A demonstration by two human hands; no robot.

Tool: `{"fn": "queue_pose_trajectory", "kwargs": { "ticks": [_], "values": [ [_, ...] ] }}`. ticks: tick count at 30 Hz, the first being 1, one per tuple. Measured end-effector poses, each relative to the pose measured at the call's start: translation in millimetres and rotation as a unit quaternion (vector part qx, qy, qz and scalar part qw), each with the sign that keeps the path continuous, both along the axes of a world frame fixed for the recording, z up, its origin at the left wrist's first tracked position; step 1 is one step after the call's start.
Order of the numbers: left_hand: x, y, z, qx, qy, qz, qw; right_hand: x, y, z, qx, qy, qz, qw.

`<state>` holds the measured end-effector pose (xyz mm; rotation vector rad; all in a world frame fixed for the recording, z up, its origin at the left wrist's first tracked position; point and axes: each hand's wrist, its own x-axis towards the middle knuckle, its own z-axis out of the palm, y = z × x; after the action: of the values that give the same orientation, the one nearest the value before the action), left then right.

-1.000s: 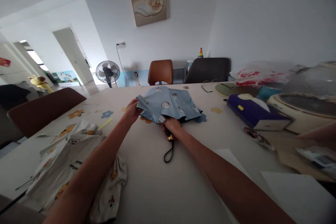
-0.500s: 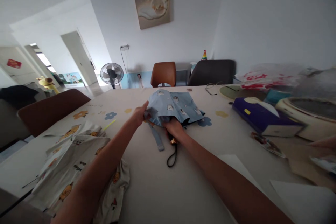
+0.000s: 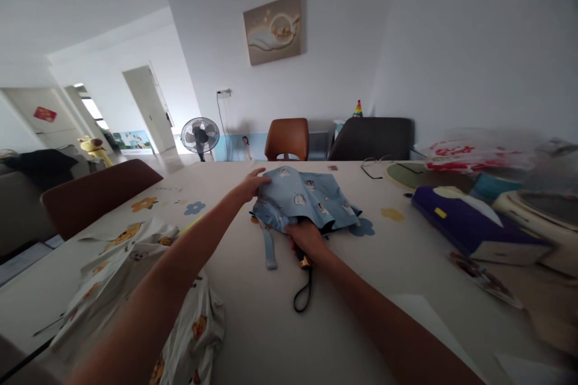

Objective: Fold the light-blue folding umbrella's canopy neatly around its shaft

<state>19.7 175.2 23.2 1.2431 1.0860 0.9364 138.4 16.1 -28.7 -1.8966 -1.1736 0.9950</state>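
A folded light-blue umbrella (image 3: 311, 198) with small cartoon prints lies on the table (image 3: 271, 325) in front of me. My right hand (image 3: 308, 239) is wrapped round its handle at the near end, where a black wrist loop (image 3: 303, 296) trails toward me. My left hand (image 3: 250, 184) rests on the far left edge of the blue canopy, fingers closed on the fabric. A blue closing strap (image 3: 270, 246) hangs loose from the canopy onto the table.
A white garment with orange bear prints (image 3: 135, 277) lies at the near left. A purple tissue box (image 3: 474, 225), a cooker (image 3: 542, 216), glasses (image 3: 372, 167) and papers (image 3: 424, 319) sit on the right. Brown chairs (image 3: 286, 138) stand round the table.
My left hand moved up along the canopy's left edge. The blue strap has come free and now hangs on the table. The view shifted slightly.
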Motion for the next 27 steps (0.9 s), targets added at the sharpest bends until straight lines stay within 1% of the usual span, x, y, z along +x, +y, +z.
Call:
{"fn": "queue_pose_trajectory", "kwargs": {
  "ticks": [3,5,8,10,12,15,17,20,22,25,27],
  "values": [
    [9.1,11.9,9.6,0.03,0.023,-0.027,0.999,-1.3,-0.4,-0.5,-0.002,0.012,-0.008,1.0],
    [18.6,18.7,16.2,0.082,0.062,-0.048,0.994,-1.7,-0.5,-0.3,-0.002,0.017,-0.011,1.0],
    [34.2,26.3,22.2,0.175,0.141,-0.066,0.972,-1.4,-0.7,0.8,-0.001,0.016,-0.014,1.0],
    [42.4,30.1,23.6,0.201,0.164,-0.066,0.964,-0.9,-0.8,1.7,0.001,0.011,-0.014,1.0],
    [47.2,33.3,24.4,0.205,0.167,-0.07,0.962,-0.8,-1.0,2.3,0.0,0.005,-0.015,1.0],
    [50.4,36.7,27.3,0.191,0.144,-0.117,0.964,-1.0,-1.1,2.6,-0.007,0.003,-0.021,1.0],
    [53.0,38.2,30.9,0.176,0.151,-0.132,0.964,-1.2,-0.8,2.8,-0.011,0.001,-0.022,1.0],
    [61.8,40.8,36.8,0.161,0.207,-0.096,0.96,-1.8,-0.6,3.7,-0.01,0.002,-0.021,1.0],
    [70.8,43.1,38.9,0.159,0.226,-0.076,0.958,-2.2,-0.8,4.4,-0.007,0.004,-0.023,1.0],
    [85.3,45.2,36.7,0.163,0.211,-0.073,0.961,-2.9,-1.9,5.5,-0.008,0.009,-0.026,1.0],
    [93.4,43.5,33.5,0.171,0.162,-0.085,0.968,-3.0,-2.9,6.1,-0.009,0.018,-0.03,0.999]
  ]
}}
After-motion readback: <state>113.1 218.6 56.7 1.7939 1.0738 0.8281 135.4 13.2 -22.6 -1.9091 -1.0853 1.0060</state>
